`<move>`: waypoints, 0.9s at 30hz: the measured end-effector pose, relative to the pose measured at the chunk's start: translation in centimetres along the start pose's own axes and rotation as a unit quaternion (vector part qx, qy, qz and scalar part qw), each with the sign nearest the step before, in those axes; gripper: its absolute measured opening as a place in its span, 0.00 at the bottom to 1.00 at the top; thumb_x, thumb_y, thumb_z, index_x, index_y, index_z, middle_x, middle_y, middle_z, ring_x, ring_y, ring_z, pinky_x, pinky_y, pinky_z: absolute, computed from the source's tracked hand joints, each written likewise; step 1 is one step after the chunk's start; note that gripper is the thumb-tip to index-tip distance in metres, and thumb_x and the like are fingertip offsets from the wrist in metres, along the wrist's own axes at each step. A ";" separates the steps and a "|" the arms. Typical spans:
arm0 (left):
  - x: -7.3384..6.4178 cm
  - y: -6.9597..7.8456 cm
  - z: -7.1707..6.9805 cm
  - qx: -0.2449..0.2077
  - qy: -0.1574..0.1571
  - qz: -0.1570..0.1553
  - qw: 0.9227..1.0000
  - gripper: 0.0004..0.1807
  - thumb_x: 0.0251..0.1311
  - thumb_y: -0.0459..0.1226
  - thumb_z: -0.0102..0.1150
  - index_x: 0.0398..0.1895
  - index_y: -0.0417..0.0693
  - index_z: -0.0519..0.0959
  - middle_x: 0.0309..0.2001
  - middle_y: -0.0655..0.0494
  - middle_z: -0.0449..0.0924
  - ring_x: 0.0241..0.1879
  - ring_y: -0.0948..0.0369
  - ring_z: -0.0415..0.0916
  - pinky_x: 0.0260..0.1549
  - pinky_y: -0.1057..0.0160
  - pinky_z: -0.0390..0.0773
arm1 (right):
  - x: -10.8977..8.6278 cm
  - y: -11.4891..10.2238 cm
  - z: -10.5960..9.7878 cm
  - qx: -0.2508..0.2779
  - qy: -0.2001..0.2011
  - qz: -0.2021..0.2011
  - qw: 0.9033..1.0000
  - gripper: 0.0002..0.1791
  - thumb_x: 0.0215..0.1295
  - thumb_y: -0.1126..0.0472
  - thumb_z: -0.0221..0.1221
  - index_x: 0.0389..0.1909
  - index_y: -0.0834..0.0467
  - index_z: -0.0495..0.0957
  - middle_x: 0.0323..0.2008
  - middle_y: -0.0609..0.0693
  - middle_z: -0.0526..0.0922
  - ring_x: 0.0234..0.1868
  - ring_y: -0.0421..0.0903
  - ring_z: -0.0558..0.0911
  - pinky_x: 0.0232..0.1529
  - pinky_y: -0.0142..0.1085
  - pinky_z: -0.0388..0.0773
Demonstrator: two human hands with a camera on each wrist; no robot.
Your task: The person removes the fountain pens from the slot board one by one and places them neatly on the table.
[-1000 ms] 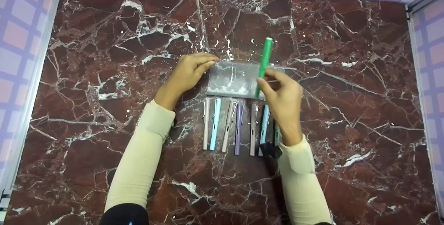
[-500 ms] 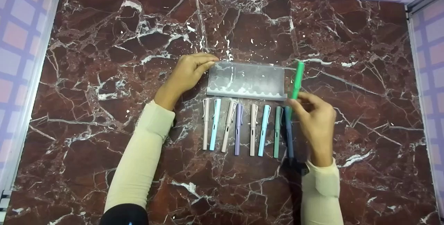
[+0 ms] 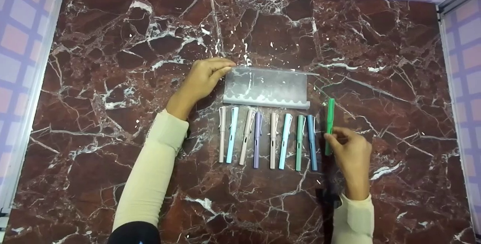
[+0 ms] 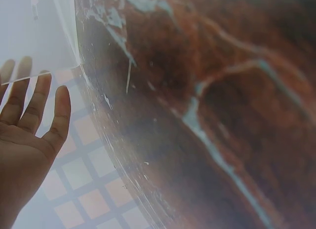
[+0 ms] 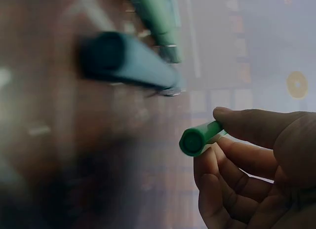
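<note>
My left hand (image 3: 206, 76) pinches the upper left corner of a clear plastic pen stand (image 3: 268, 84) with a scalloped ledge along its front. In the left wrist view, some fingertips show through the clear sheet (image 4: 37, 34). My right hand (image 3: 352, 153) holds a bright green capped pen (image 3: 330, 112) between thumb and fingers, to the right of the row of pens. Its round end (image 5: 191, 142) faces the camera in the right wrist view. Nearest to it in the row lies a dark blue pen (image 3: 312, 142), beside a dark green pen (image 3: 299, 142).
Several more capped pens lie side by side below the stand, among them a purple pen (image 3: 257, 140), a light blue pen (image 3: 232, 135) and a beige pen (image 3: 222, 135). The marbled red-brown tabletop (image 3: 112, 48) is bordered by checked panels (image 3: 22, 41).
My right hand has carried the green pen from in front of the stand to the right and down, past the dark blue pen. My left hand and the stand have stayed in place.
</note>
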State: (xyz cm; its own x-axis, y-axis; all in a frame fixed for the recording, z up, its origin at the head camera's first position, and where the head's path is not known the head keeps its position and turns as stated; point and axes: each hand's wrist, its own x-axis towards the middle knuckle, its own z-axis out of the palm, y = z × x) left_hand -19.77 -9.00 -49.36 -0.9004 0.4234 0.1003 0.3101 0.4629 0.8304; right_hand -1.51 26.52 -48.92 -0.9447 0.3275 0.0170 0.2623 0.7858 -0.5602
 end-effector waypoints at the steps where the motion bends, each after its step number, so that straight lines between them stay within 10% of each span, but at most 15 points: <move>1: 0.0 0.0 0.0 0.000 0.001 0.001 1.000 0.13 0.71 0.36 0.56 0.53 0.41 0.84 0.57 0.45 0.82 0.61 0.54 0.78 0.68 0.64 0.71 | -0.2 0.2 0.1 -0.004 -0.002 0.002 1.000 0.10 0.58 0.63 0.72 0.38 0.63 0.87 0.30 0.59 0.89 0.30 0.56 0.88 0.33 0.44 0.82; 27: 0.2 0.0 -0.1 0.000 0.001 -0.008 1.000 0.13 0.71 0.36 0.56 0.53 0.42 0.84 0.58 0.45 0.82 0.59 0.54 0.79 0.67 0.63 0.72 | -0.6 0.3 -0.2 -0.036 -0.091 0.039 0.994 0.17 0.60 0.56 0.71 0.44 0.63 0.85 0.29 0.56 0.88 0.26 0.53 0.83 0.33 0.49 0.78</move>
State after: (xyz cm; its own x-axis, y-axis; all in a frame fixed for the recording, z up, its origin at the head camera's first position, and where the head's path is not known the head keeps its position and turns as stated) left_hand -19.95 -9.01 -49.23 -0.9060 0.4138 0.0889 0.2961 0.4696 0.8317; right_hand -0.83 26.62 -48.95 -0.9395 0.2931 -0.1775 0.3427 0.7998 -0.4928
